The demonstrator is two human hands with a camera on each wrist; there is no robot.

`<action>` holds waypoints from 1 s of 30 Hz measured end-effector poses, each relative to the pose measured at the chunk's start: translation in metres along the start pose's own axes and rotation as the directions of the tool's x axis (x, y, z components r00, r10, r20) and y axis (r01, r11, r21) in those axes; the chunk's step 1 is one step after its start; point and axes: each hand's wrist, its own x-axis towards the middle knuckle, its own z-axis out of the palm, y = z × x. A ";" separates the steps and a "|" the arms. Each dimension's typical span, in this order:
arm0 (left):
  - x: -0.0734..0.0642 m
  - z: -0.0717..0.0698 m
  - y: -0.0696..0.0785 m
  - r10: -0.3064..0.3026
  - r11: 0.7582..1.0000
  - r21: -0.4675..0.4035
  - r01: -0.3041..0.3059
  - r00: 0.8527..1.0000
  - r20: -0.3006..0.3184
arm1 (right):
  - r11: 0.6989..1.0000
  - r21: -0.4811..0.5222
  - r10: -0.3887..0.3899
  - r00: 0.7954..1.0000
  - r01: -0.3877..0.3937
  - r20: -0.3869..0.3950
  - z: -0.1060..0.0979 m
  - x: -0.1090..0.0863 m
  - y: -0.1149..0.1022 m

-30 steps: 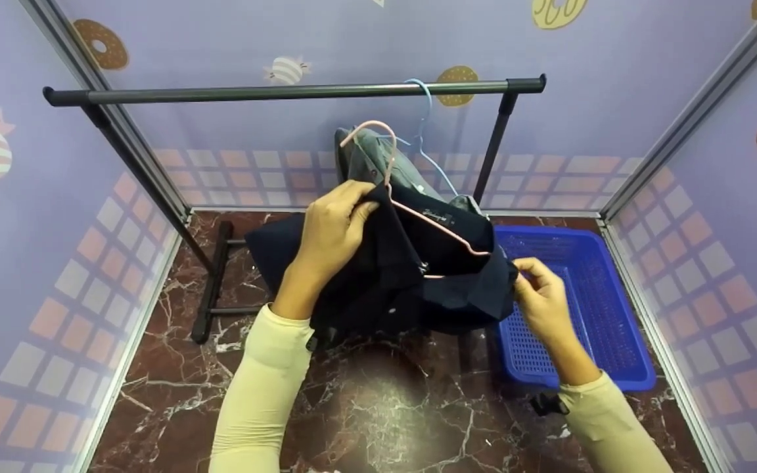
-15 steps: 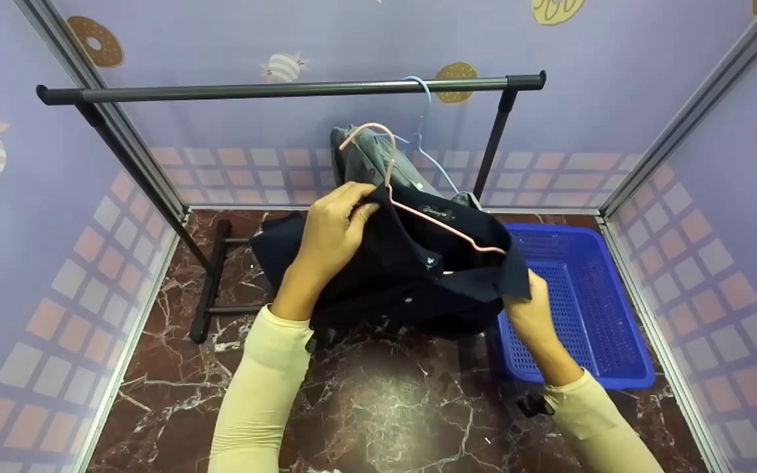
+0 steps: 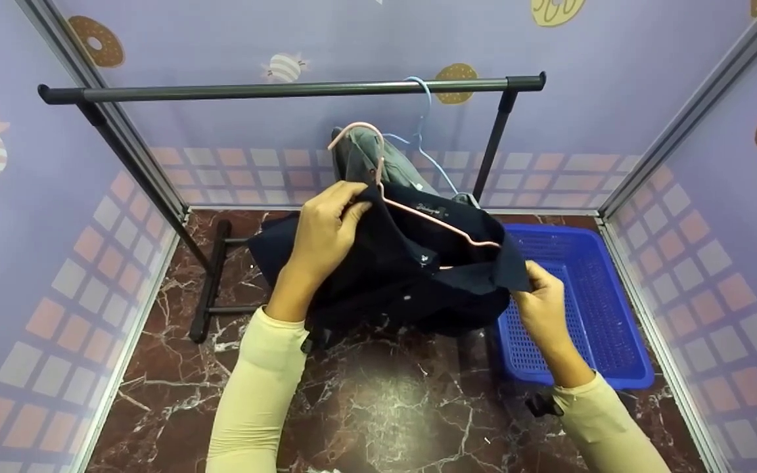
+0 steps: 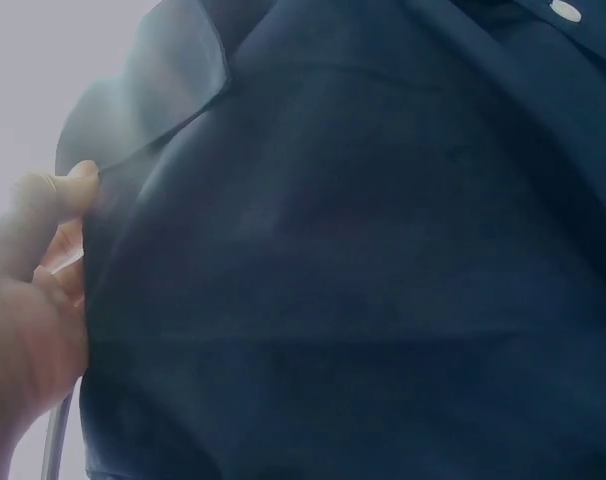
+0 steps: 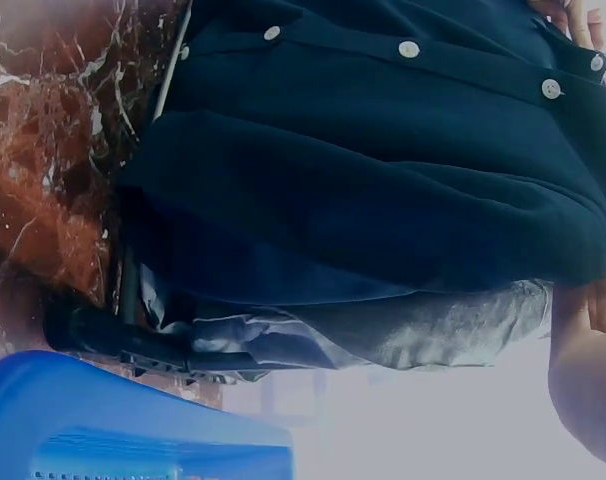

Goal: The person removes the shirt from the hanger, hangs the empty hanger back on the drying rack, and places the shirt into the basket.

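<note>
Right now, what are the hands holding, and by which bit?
A dark blue shirt. The left hand pinches it near one side of the collar; the right hand holds it near the collar's other side, partly hidden behind the cloth.

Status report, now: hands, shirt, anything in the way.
Left hand and right hand holding dark shirt near collar. Pink hanger inside, hook off rail. Grey garment on blue hanger behind; may crowd rail's right end.
</note>
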 end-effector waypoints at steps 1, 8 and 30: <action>-0.001 0.001 0.000 0.003 1.000 -0.001 -0.003 1.000 -0.009 | 1.000 -0.012 0.012 1.000 -0.012 -0.012 0.001 0.001 0.001; -0.004 0.005 0.000 0.006 1.000 0.019 -0.005 0.998 -0.061 | 0.994 -0.024 0.109 0.993 -0.110 -0.051 0.009 0.001 0.008; -0.008 -0.003 0.000 -0.024 0.999 -0.021 0.024 1.000 -0.001 | 0.970 0.200 0.148 0.989 -0.141 -0.023 0.016 -0.004 0.007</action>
